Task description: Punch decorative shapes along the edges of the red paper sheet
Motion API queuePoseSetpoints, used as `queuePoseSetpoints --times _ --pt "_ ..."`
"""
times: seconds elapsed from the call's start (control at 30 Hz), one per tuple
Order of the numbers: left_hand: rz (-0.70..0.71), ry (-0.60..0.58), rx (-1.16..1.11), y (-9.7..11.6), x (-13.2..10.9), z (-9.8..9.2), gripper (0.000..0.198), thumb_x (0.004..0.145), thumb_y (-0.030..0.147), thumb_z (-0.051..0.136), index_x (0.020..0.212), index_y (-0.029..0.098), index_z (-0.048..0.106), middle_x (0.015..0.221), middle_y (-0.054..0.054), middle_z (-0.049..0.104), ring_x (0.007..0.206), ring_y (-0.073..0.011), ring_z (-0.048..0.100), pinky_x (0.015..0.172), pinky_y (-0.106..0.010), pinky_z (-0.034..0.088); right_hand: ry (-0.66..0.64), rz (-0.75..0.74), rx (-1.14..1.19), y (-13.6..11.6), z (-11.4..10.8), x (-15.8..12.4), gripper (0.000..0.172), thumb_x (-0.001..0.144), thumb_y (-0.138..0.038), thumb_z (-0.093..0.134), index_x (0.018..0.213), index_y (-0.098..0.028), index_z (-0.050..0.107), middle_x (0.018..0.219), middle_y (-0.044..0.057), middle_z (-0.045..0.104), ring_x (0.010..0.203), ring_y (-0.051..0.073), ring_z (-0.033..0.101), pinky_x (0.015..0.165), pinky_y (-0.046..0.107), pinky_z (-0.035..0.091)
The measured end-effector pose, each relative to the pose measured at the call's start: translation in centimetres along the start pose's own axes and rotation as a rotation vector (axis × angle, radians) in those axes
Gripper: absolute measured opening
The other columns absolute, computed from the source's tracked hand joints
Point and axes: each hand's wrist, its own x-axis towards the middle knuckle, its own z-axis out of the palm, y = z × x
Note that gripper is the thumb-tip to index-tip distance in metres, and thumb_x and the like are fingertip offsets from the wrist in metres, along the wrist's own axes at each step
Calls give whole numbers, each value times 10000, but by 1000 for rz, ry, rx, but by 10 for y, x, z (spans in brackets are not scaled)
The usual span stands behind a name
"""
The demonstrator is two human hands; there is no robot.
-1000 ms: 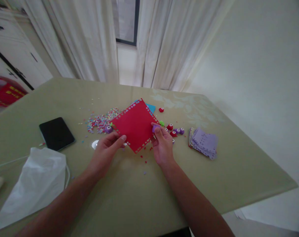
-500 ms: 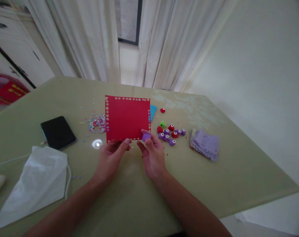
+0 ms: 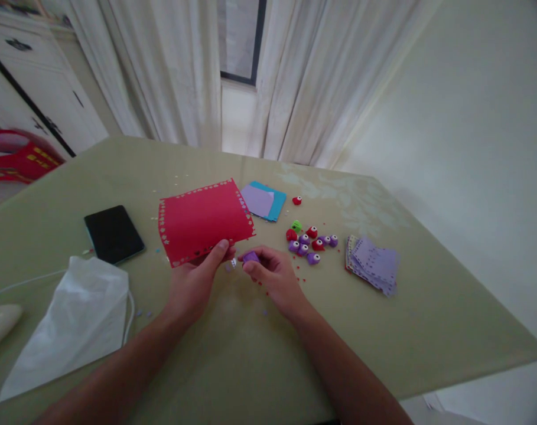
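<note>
My left hand (image 3: 197, 280) grips the lower edge of a red paper sheet (image 3: 201, 221) between thumb and fingers. Small shapes are cut out along the sheet's borders, and it tilts with its right side raised. In my right hand (image 3: 272, 274) is a small purple paper punch (image 3: 251, 257), pinched between thumb and fingers just below the sheet's lower right corner and apart from it. A little white bit (image 3: 233, 262) shows between the hands. Close by on the right lie several purple, red and green punches (image 3: 303, 241).
Purple paper (image 3: 257, 199) rests on a blue sheet (image 3: 277, 206) behind. A stack of punched papers (image 3: 372, 264) lies at right. To the left are a black phone (image 3: 114, 234), a white bag (image 3: 73, 324) and a white mouse (image 3: 1, 326). Paper bits dot the table (image 3: 233, 366).
The red sheet has tipped and turned to the left, uncovering the purple and blue papers and hiding the confetti pile. My right hand with the punch has dropped away from the sheet's edge.
</note>
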Motion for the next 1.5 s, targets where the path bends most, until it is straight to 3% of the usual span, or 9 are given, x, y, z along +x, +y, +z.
queuePoseSetpoints --times 0.13,0.3,0.37,0.53,0.83,1.07,1.27,1.5 --pt "-63 26 -138 5 -2 4 312 788 504 865 868 213 787 811 -53 808 781 -254 781 825 -398 658 -19 -6 -6 -2 4 0 377 690 -531 971 807 -216 799 710 -17 667 661 148 533 624 274 420" --pt "45 3 232 15 -5 1 305 803 489 841 682 236 721 746 -45 773 763 -252 743 745 -351 625 -30 -7 1 -3 3 1 342 694 -498 964 806 -214 810 734 -7 677 677 151 540 645 280 425" --pt "63 2 285 19 -7 2 313 785 494 839 660 245 696 757 -45 777 775 -262 743 729 -352 625 -18 3 2 -3 2 1 351 683 -498 966 803 -209 806 729 -8 669 665 146 526 630 277 412" --pt "50 -11 298 22 -8 3 306 772 533 829 743 244 730 827 -61 802 820 -288 753 762 -381 639 -39 34 43 -7 2 0 403 661 -533 971 759 -198 770 633 -45 551 596 121 424 584 271 362" --pt "55 -14 268 17 -8 2 328 758 492 884 968 263 781 947 -57 820 1066 -331 766 971 -438 621 -31 32 66 -9 2 -1 467 635 -583 980 731 -192 744 620 -46 550 579 112 417 573 263 382" --pt "27 -26 247 3 -8 -5 339 849 559 823 764 239 747 764 -40 760 729 -234 705 703 -337 582 -68 21 74 -12 -1 -1 461 632 -590 987 790 -196 807 720 0 681 631 136 512 618 272 441" --pt "40 -53 268 -3 -6 -8 364 880 566 806 740 235 744 788 -38 771 755 -223 707 714 -322 564 -183 15 71 -18 -3 -2 497 629 -669 966 803 -223 831 775 24 732 769 204 633 731 319 520" --pt "-13 -26 295 7 -9 -3 342 816 576 806 817 238 751 796 -50 794 740 -257 740 691 -359 611 -170 17 41 -11 -7 3 555 583 -689 978 840 -214 850 814 33 754 778 204 642 749 321 536"
